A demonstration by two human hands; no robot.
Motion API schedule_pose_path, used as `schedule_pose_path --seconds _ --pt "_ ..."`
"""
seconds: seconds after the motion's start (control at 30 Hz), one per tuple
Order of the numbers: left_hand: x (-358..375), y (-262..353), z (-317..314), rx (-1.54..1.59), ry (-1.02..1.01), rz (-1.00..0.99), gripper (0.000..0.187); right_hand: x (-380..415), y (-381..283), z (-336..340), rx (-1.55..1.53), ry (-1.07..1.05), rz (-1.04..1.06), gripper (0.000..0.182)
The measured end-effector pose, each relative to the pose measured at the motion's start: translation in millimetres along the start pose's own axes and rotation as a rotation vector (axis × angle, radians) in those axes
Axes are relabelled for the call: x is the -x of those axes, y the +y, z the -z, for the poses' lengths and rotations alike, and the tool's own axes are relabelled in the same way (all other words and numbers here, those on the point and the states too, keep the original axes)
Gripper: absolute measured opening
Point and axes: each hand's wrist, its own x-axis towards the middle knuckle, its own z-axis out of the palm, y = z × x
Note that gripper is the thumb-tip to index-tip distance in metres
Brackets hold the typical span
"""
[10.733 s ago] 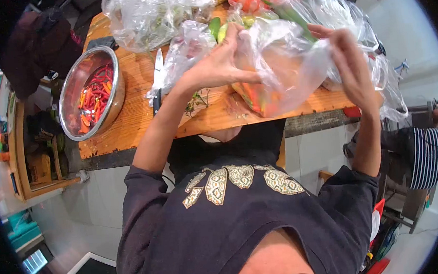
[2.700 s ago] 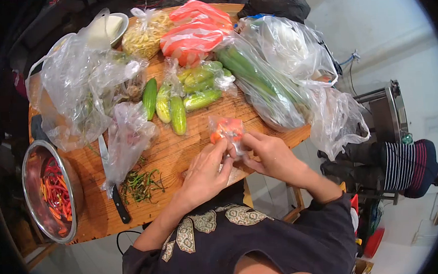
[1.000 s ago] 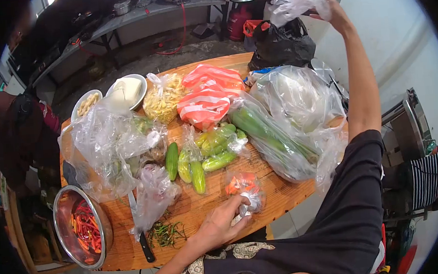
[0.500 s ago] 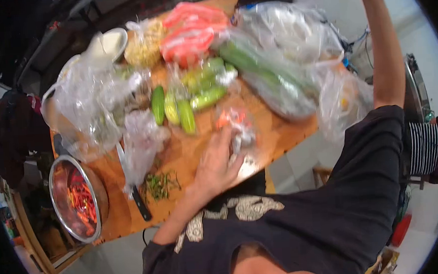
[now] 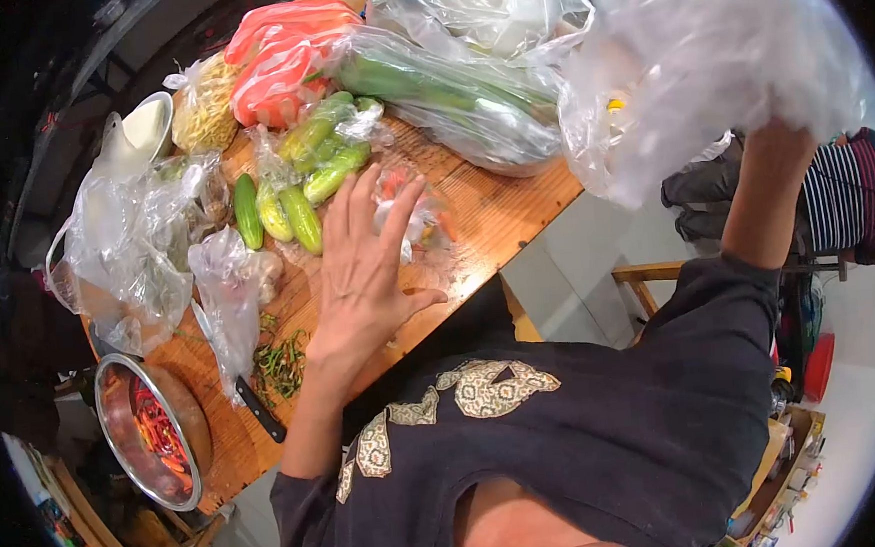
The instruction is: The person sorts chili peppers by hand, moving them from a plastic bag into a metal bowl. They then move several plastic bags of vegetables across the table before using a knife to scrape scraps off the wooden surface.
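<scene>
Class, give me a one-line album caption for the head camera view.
Left hand spread open over the wooden table near cucumbers, right hand holding up a translucent plastic bag.

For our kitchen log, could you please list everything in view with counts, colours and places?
Wooden table: one, brown, centre.
Round metal bowl: one, silver, table's left.
Slender chillies: several, red-orange, in bowl.
Slim knife: one, black handle, near edge.
Stringy trimmings: pile, green, beside knife.
Thin plastic bags: several, translucent, left and top.
Rectangular block: one, white, far left.
Knotted clear bag: one, yellow contents, far edge.
Striped plastic bag: one, red-white, far edge.
Oblong cucumbers: several, green, mid-table.
Long stalks: bagged bundle, green, table's right.
Small clear bag: one, orange-red, by cucumbers.
Cloudy plastic bag: one, white, upper right.
Co-worker: one, striped top, right.
Left hand: one, spread, over table.
Right hand: one, mostly hidden, upper right.
</scene>
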Motion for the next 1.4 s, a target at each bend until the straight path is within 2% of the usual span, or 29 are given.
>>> schedule_pose_path --seconds 0.03,0.17,0.23,0.3,0.37,0.43,0.5,0.6,0.63,0.73,0.77,0.83,0.87,0.93,0.97,1.0,1.03,1.07,1.1,1.13,1.23,1.3,1.33,1.4 --pt "-3 -1 -2 0.030 -0.021 0.005 0.107 20 -10 -8 -0.028 0.032 0.012 0.040" --pt "-13 4 0 -0.028 0.033 -0.069 0.106 95 -36 -63 -0.180 0.167 0.057 0.036" --pt "-17 8 -4 -0.048 0.031 -0.146 0.102 126 -37 -102 -0.280 0.171 0.047 0.033" --pt "-19 -5 -14 -0.092 -0.046 -0.105 0.093 153 -20 -139 -0.318 0.096 0.025 0.031" --pt "-21 -20 -18 -0.071 -0.104 -0.057 0.087 173 5 -164 -0.274 -0.037 -0.006 0.037" --pt "-24 -33 -16 0.030 -0.132 -0.007 0.082 183 18 -180 -0.161 -0.186 -0.140 0.048" --pt "-30 -36 -11 0.178 -0.077 0.034 0.080 190 14 -184 -0.129 -0.248 -0.050 0.063" --pt "-36 -32 0 0.655 -0.071 0.163 0.088 187 4 -184 -0.105 -0.295 0.091 0.084" --pt "-39 -28 7 0.612 -0.118 0.225 0.103 178 2 -180 -0.087 -0.315 0.108 0.089" --pt "-52 -19 19 0.327 -0.015 -0.199 0.121 141 -17 -146 0.001 -0.398 0.102 0.098" --pt "-65 -10 38 0.359 -0.031 -0.273 0.123 123 -13 -136 0.064 -0.318 0.261 0.099" --pt "-88 20 84 0.732 -0.159 -0.251 0.123 86 -10 -100 0.063 -0.283 0.256 0.096" --pt "-97 32 101 1.074 -0.262 -0.146 0.120 67 -14 -86 -0.117 -0.258 0.018 0.094" --pt "-132 32 121 1.005 -0.293 -0.224 0.110 21 -6 -63 -0.378 -0.214 -0.154 0.077" --pt "-154 19 122 0.884 -0.158 -0.292 0.102 -4 2 -55 -0.503 -0.221 -0.197 0.070" --pt "-177 11 131 0.981 -0.142 -0.248 0.088 -25 13 -49 -0.595 -0.258 -0.232 0.062" --pt "-196 6 133 0.948 -0.003 -0.201 0.073 -42 28 -43 -0.662 -0.301 -0.284 0.055" --pt "-221 -8 131 0.937 0.089 -0.126 0.064 -60 51 -33 -0.708 -0.386 -0.369 0.058" --pt "-245 -21 129 0.914 0.139 -0.022 0.060 -70 57 -35 -0.673 -0.351 -0.407 0.064" --pt "-271 -38 123 0.865 0.122 0.028 0.060 -81 63 -38 -0.641 -0.318 -0.441 0.070" --pt "-337 -77 100 0.694 0.072 0.197 0.068 -129 103 -56 -0.631 -0.252 -0.438 0.062" --pt "-379 -90 73 0.655 0.263 0.344 0.066 -162 104 -70 -0.667 -0.240 -0.333 0.062" --pt "-394 -92 67 0.685 0.342 0.407 0.064 -180 106 -78 -0.682 -0.229 -0.281 0.062" --pt "-417 -105 65 1.171 0.208 0.335 0.067 -217 131 -94 -0.884 -0.270 -0.342 0.059"
